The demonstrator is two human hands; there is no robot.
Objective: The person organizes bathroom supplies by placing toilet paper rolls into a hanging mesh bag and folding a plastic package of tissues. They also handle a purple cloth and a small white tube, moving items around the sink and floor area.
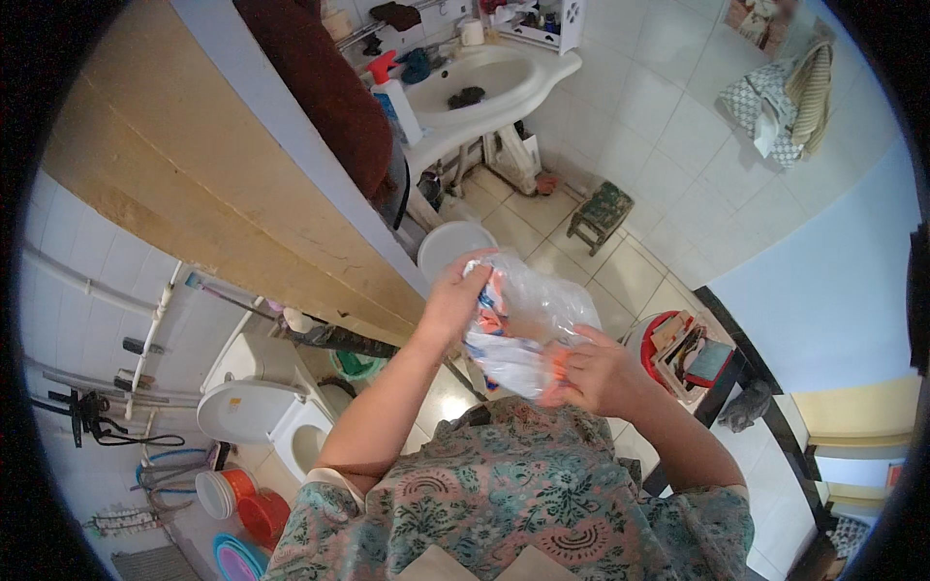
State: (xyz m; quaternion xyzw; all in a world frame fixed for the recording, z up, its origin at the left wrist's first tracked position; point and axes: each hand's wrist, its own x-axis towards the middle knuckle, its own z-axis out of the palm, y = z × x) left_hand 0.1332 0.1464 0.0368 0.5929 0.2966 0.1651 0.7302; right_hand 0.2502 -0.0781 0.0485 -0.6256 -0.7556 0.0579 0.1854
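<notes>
In front of my body I hold a crinkled plastic bag (518, 334), clear and white with orange and blue print. Its upper left edge is gripped by my left hand (453, 302), the thumb lying over the plastic. My right hand (596, 373) is closed on the lower right part, where orange print shows near the fingers. Between the hands the clear plastic bulges out toward the far side. What the bag contains, if anything, cannot be made out.
Ahead is a white washbasin (484, 82) with a red-topped spray bottle (395, 102). A small stool (601, 215) stands by the tiled wall. A toilet (300, 436) and red bucket (263, 513) are beyond the partition (223, 184) at left. At right sits a loaded basket (690, 353).
</notes>
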